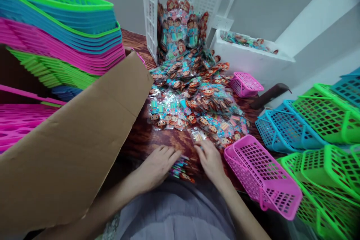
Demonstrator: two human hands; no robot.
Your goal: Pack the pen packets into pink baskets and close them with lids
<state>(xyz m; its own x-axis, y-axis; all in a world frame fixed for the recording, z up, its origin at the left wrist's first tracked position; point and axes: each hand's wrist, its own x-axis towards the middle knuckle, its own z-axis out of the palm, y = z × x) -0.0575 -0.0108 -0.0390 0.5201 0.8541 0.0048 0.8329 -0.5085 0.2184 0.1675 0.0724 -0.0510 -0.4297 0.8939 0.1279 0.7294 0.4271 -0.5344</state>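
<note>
My left hand (159,164) is curled at the edge of a stack of small picture packets (180,168) near the table's front edge. Its fingertips rest against the stack's upper side, and the thumb is hidden. To the right, my right hand (210,159) has its fingers bent together on a small clear packet (197,134). Just beyond both hands spreads a large heap of clear packets (194,90) printed with cartoon figures, in blue, pink and brown.
An open cardboard box (92,127) holds stacked baskets (84,45) on the left. A white crate (150,11) lies behind the heap, beside a white foam box (250,58). Pink (253,168), blue (287,123) and green baskets (323,180) stand at right, near a dark brown handle-like object (270,95).
</note>
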